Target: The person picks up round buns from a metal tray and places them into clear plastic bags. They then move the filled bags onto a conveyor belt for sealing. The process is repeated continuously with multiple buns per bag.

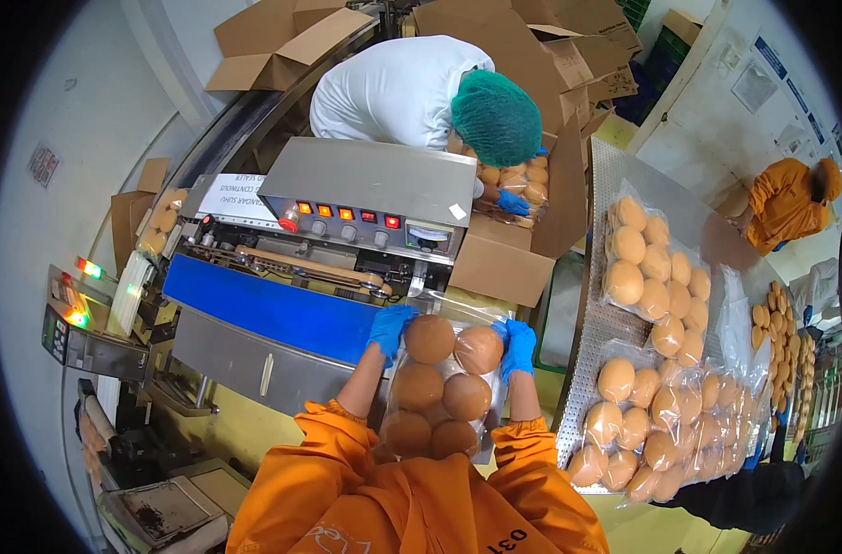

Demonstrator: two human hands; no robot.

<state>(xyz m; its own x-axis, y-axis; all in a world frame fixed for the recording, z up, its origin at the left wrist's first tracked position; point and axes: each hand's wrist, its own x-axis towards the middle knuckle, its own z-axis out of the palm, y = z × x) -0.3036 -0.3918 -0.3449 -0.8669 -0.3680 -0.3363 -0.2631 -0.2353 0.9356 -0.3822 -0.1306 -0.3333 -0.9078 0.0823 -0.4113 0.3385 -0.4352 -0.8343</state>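
Note:
A clear plastic bag of several round brown buns (443,398) lies before me, its mouth edge turned towards the sealing machine. My left hand (391,332), in a blue glove, grips the bag's upper left corner beside the end of the blue conveyor belt (275,305). The upper right corner is pinched in my right hand (518,346), also gloved in blue. Just beyond the bag stands the metal continuous band sealer (365,187), with lit orange and red switches, knobs and a gauge. Its wooden-coloured sealing band (310,266) runs along the front, left of the bag's mouth.
Bagged buns (656,270) cover part of a perforated metal table (580,346) on my right. Behind the sealer a co-worker in white (400,90) bends over an open cardboard box (504,266). Another person in orange (788,201) is at the far right. A lit control unit (64,332) stands left.

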